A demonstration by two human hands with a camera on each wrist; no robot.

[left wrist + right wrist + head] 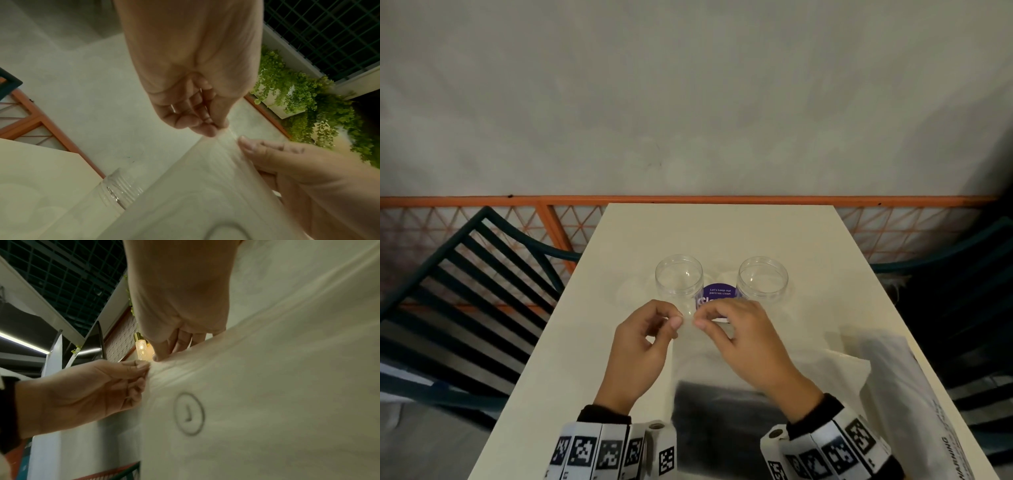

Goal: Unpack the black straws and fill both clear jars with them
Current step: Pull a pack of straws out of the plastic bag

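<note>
Two clear jars [679,280] [762,279], one straw packet [722,387]

Two clear jars stand upright and open-mouthed on the counter [722,233], both empty. The left jar [679,282] is taller; the right jar [762,279], set apart from it at the same depth, is wider and lower. Nearer than the jars, a clear plastic bag [705,356] holds the black straws [726,407], a dark blurred mass in its lower part. The bag's top edge is raised, just in front of the left jar.
</note>
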